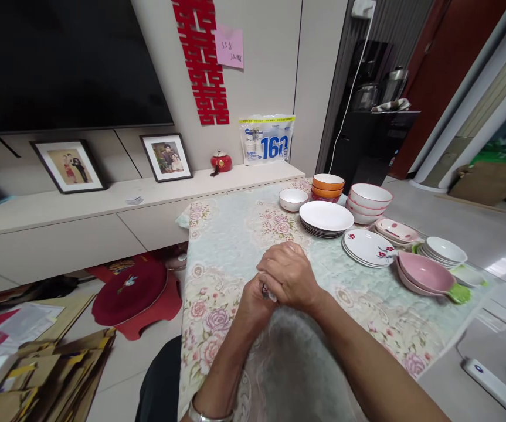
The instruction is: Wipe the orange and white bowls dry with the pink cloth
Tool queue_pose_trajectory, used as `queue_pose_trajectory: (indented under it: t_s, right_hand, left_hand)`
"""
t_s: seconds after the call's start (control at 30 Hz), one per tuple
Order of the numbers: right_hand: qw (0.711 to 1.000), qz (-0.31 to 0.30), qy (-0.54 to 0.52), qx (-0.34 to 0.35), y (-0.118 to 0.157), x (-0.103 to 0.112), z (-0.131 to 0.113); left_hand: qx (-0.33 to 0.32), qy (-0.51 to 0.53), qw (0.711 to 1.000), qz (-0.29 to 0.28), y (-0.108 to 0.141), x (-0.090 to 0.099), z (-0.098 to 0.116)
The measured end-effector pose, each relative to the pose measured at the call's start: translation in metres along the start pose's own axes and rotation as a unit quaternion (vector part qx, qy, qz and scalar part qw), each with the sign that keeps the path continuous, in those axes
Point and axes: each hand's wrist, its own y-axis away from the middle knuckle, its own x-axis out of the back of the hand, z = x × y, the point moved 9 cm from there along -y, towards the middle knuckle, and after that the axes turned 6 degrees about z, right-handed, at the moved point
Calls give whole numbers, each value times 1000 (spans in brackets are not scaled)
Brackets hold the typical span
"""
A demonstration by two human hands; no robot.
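Above the flowered tablecloth (230, 258), my two hands are clasped together near the table's middle. My right hand (291, 272) lies over the left with its fingers folded round it. My left hand (255, 302) is closed beneath, partly hidden, and a silver bracelet (209, 417) circles that wrist. I see no object in either hand; only a small patch of colour shows in the gap between them. Beyond the hands stands a stack of white plates (326, 215). To its right is a stack of flower-painted plates (369, 246), apart from my hands.
Orange bowls (327, 183), a small white bowl (293, 199), pink-rimmed bowls (370, 196), strawberry-patterned dishes (397, 230), small white bowls (447, 249) and pink dishes (426, 272) stand on the right side. A red stool (132, 293) is left of the table, near folded cardboard (59, 375).
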Motion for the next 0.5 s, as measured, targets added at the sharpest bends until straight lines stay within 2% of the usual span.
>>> queue_pose_trajectory:
  t_s: [0.07, 0.1, 0.17, 0.23, 0.3, 0.4, 0.47, 0.5]
  right_hand:
    - [993, 28, -75, -90, 2, 6, 30]
    - [978, 43, -128, -161, 6, 7, 51]
    - [917, 54, -244, -310, 20, 1, 90]
    - [848, 45, -330, -412, 34, -10, 112]
    - [804, 38, -376, -459, 42, -16, 120]
    - [754, 25, -413, -510, 51, -21, 121]
    - [736, 18, -413, -536, 56, -23, 122]
    - [736, 20, -404, -543, 57, -22, 124]
  left_hand:
    - [17, -16, 1000, -17, 3, -3, 0]
    - [23, -41, 998, -29, 5, -5, 1]
    - [12, -129, 991, -40, 8, -7, 3]
    - [-45, -247, 968, -34, 11, -9, 8]
    - [-122, -347, 929, -36, 14, -16, 13]
    - [-206, -432, 877, -49, 18, -28, 12]
    - [-232, -454, 859, -38, 18, -30, 12]
    - [-238, -454, 858, -25, 18, -28, 12]
